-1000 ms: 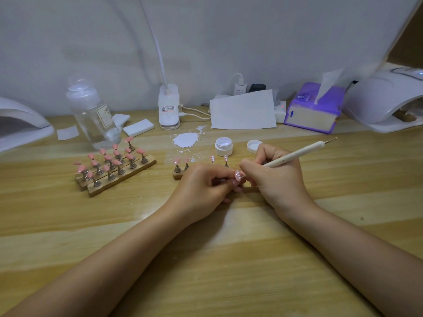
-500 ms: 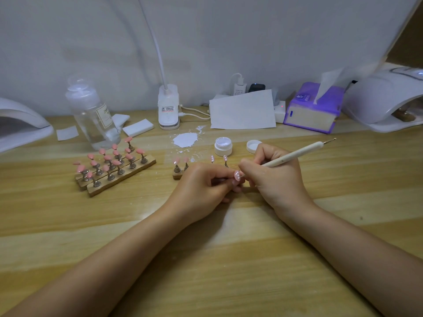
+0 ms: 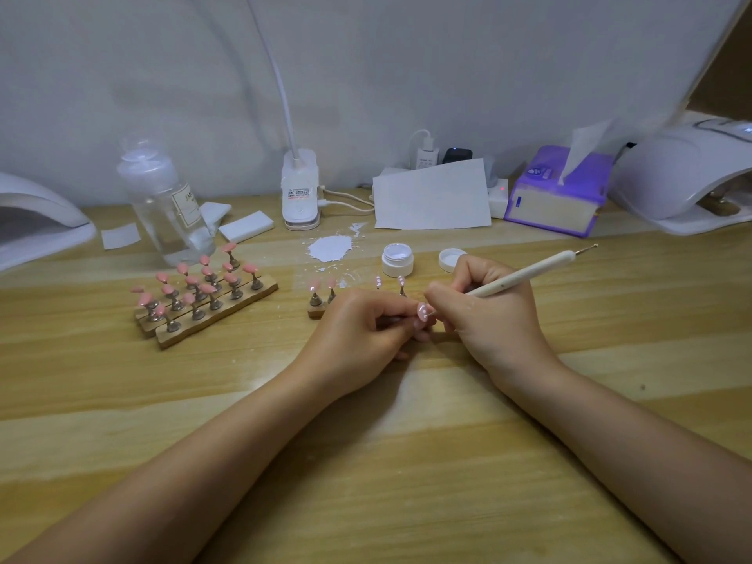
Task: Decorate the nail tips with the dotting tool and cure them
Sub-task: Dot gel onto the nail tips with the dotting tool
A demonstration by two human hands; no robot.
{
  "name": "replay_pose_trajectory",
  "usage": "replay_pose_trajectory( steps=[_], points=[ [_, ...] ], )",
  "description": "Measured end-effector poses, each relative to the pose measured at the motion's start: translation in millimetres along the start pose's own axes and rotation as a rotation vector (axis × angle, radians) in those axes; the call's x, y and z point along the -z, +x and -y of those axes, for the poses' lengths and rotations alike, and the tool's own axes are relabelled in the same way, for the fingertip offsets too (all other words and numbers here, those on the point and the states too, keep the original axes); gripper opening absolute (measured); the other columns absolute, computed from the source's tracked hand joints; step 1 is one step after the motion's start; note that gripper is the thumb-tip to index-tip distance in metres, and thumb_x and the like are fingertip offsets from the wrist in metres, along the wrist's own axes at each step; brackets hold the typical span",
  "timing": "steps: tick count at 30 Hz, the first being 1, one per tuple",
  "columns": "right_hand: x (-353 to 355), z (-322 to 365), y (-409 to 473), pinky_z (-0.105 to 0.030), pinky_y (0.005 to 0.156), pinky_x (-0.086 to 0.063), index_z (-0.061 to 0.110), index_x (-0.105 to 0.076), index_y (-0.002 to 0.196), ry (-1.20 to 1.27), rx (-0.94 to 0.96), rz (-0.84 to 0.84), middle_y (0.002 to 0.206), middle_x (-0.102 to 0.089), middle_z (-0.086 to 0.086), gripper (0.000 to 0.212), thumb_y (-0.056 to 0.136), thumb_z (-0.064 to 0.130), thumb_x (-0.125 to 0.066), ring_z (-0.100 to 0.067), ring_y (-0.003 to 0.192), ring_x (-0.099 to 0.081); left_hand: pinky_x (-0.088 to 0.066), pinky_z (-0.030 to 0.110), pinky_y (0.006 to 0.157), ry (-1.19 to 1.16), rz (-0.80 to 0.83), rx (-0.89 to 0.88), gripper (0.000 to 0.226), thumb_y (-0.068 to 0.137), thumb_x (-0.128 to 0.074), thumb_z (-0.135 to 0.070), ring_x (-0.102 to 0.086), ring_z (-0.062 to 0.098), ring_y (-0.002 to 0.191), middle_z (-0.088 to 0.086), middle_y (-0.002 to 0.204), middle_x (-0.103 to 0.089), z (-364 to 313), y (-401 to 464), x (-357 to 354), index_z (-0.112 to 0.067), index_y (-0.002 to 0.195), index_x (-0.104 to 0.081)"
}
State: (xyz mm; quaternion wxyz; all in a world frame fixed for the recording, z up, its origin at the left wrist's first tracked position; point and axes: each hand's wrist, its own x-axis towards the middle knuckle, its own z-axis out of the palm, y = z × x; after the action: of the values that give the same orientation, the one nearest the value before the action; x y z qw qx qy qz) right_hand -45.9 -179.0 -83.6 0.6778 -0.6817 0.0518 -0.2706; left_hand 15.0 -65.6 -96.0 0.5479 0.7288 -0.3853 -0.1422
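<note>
At frame centre, the left hand [image 3: 358,335] pinches a pink tip [image 3: 423,311]; the right hand [image 3: 494,315] grips the tool [image 3: 525,274], its point touching it.

There is one camera, worn on the person's head. It looks forward and down, close over the pale striped wooden table [image 3: 610,319], reaching the grey back wall [image 3: 407,75].

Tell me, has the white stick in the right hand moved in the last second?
No. The dotting tool keeps the same slant, its far metal tip at the same spot right of the jar lid, gripped by the right hand.
</note>
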Motion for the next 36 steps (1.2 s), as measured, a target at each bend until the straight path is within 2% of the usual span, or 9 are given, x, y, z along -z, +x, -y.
replay_pose_trajectory(
  steps=[6, 17, 22, 28, 36],
  points=[
    [0.8, -1.5, 0.4, -0.008, 0.036, -0.032, 0.008, -0.034, 0.050, -0.015, -0.001, -0.008, 0.030, -0.044, 0.008, 0.038, 0.070, -0.019, -0.052, 0.002, 0.031, -0.044, -0.049, 0.012, 0.054, 0.007, -0.001, 0.000, 0.033, 0.087, -0.057, 0.000, -0.058, -0.002, 0.057, -0.014, 0.060, -0.065, 0.9, -0.5, 0.1, -0.029, 0.075, -0.067],
    [0.5, -2.1, 0.7, -0.008, 0.035, -0.031, 0.009, -0.034, 0.050, -0.027, 0.003, -0.026, 0.029, -0.043, 0.009, 0.038, 0.071, -0.019, -0.051, 0.001, 0.029, -0.043, -0.046, 0.009, 0.052, 0.015, 0.003, -0.012, 0.033, 0.086, -0.058, -0.001, -0.057, -0.006, 0.054, -0.014, 0.063, -0.065, 0.6, -0.1, 0.3, -0.031, 0.076, -0.067],
    [2.6, -7.1, 5.0, -0.015, 0.043, -0.039, 0.009, -0.036, 0.050, -0.044, -0.007, -0.103, 0.032, -0.040, 0.007, 0.035, 0.072, -0.010, -0.056, -0.004, 0.036, -0.051, -0.044, 0.008, 0.052, 0.030, 0.013, -0.036, 0.031, 0.087, -0.057, 0.002, -0.055, -0.007, 0.052, -0.009, 0.067, -0.065, 0.4, -0.4, 0.6, -0.027, 0.082, -0.068],
    [1.1, -3.0, 2.3, -0.009, 0.037, -0.034, 0.007, -0.037, 0.053, -0.031, 0.008, -0.038, 0.030, -0.045, 0.007, 0.035, 0.072, -0.017, -0.052, 0.002, 0.031, -0.046, -0.046, 0.009, 0.053, 0.030, 0.006, -0.029, 0.038, 0.086, -0.057, 0.002, -0.056, -0.008, 0.056, -0.017, 0.060, -0.064, 1.9, -0.5, 0.6, -0.033, 0.075, -0.067],
    [1.1, -2.7, 1.1, -0.007, 0.036, -0.032, 0.007, -0.036, 0.053, -0.031, 0.011, -0.035, 0.029, -0.044, 0.009, 0.034, 0.072, -0.018, -0.051, 0.003, 0.030, -0.044, -0.042, 0.007, 0.052, 0.039, 0.014, -0.039, 0.029, 0.086, -0.056, 0.004, -0.053, -0.008, 0.050, -0.009, 0.065, -0.064, -0.3, -1.1, 0.7, -0.023, 0.083, -0.067]
  ],
)
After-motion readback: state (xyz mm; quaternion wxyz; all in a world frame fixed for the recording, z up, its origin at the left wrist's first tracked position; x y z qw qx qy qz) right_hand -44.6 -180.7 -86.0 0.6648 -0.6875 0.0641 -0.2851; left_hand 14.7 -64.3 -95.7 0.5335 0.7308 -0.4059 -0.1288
